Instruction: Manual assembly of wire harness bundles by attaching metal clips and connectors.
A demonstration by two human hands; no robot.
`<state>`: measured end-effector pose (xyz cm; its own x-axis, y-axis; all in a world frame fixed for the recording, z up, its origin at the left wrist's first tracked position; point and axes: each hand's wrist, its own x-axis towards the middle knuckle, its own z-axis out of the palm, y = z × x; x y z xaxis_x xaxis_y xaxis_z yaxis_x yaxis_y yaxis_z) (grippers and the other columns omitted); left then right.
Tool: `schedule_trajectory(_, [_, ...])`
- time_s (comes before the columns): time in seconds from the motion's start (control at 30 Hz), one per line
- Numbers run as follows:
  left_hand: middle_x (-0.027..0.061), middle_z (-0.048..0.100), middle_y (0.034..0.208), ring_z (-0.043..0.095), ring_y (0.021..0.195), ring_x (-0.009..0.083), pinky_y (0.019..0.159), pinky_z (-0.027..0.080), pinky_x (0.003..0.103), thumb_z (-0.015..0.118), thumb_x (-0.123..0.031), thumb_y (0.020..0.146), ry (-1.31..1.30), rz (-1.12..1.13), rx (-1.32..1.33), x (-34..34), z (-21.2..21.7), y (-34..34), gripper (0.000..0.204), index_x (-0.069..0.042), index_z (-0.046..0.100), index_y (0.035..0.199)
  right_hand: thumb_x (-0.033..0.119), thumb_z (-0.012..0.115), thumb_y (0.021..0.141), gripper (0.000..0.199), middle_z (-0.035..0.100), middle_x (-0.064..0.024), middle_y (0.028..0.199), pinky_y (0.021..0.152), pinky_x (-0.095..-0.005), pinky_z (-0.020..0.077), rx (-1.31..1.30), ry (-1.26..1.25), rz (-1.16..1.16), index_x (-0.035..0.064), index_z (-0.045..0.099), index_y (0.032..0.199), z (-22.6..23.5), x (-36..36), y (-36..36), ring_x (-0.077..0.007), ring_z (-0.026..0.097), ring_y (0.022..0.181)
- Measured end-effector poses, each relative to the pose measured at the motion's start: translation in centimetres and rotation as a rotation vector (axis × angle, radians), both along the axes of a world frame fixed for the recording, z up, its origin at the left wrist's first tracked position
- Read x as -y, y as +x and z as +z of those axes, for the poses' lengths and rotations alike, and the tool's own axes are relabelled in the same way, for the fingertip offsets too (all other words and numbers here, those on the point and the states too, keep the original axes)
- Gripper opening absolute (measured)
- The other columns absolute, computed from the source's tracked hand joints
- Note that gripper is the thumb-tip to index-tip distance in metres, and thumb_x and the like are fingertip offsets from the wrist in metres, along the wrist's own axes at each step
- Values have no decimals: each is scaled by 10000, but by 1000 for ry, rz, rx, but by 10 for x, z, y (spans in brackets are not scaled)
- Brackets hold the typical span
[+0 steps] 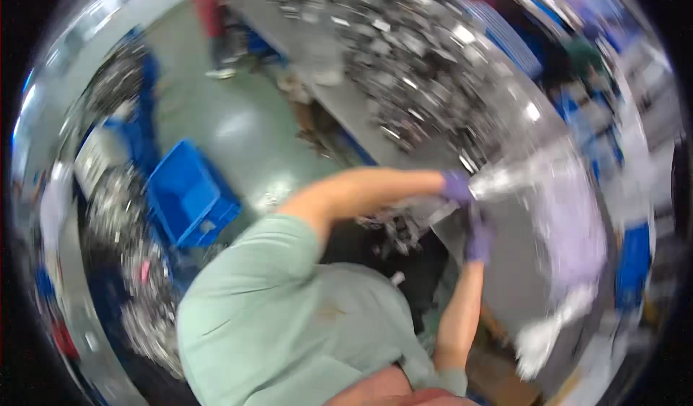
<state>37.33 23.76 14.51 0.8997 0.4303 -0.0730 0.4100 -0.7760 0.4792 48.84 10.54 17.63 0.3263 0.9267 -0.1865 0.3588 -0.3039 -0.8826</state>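
Note:
The picture is heavily motion-blurred. My left hand point(456, 186), in a purple glove, reaches out to the grey table point(505, 276) and is closed on the end of a shiny, silvery-clear bundle point(509, 177) that stretches to the right. My right hand point(478, 240), also in a purple glove, is just below it at the table's near edge, fingers curled; the blur hides whether it holds anything. A pale purple smear point(570, 240) and a white object point(540, 337) lie on the table to the right. My green shirt point(289, 312) fills the lower middle.
A large heap of small metal parts point(404, 52) covers the far part of the table. A blue crate point(189, 198) stands on the grey-green floor at left, beside more piles of shiny parts point(133, 262). A person in red point(209, 9) stands at the top.

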Motion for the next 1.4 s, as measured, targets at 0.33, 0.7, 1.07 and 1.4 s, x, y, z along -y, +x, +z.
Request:
schedule_trajectory(0.33, [77, 628, 636, 611, 556, 137, 518, 494, 274, 625, -239, 810, -767, 114, 306, 81, 179, -12, 268, 2, 588, 920, 133, 631, 770, 609, 565, -160, 1147, 983, -366, 384, -167, 940, 72, -46, 370, 1291, 140, -6, 63, -270, 537, 1085])
schedule_trajectory(0.7, [143, 563, 1161, 542, 1066, 228, 948, 419, 326, 832, -301, 585, -446, -126, 1057, -2, 232, 93, 864, 0, 393, 1266, 172, 696, 772, 418, 614, -77, 1045, 875, -296, 439, 194, 784, 196, -4, 557, 1125, 248, -31, 115, -145, 566, 952])
schedule_trajectory(1.07, [100, 654, 840, 627, 789, 164, 745, 510, 288, 727, -80, 667, -466, -98, 997, 4, 220, 155, 316, 13, 546, 909, 308, 695, 753, 471, 652, -147, 948, 725, -321, 490, 453, 617, -139, -38, 582, 1051, 232, -52, 128, -203, 627, 832])
schedule_trajectory(1.4, [117, 637, 677, 625, 589, 161, 569, 510, 286, 676, -129, 684, -544, 1, 820, 20, 255, 144, 276, 42, 574, 875, 436, 383, 921, 485, 546, -231, 1135, 957, -367, 366, 1080, 700, 284, 5, 528, 1088, 376, -47, 141, -355, 502, 1092])
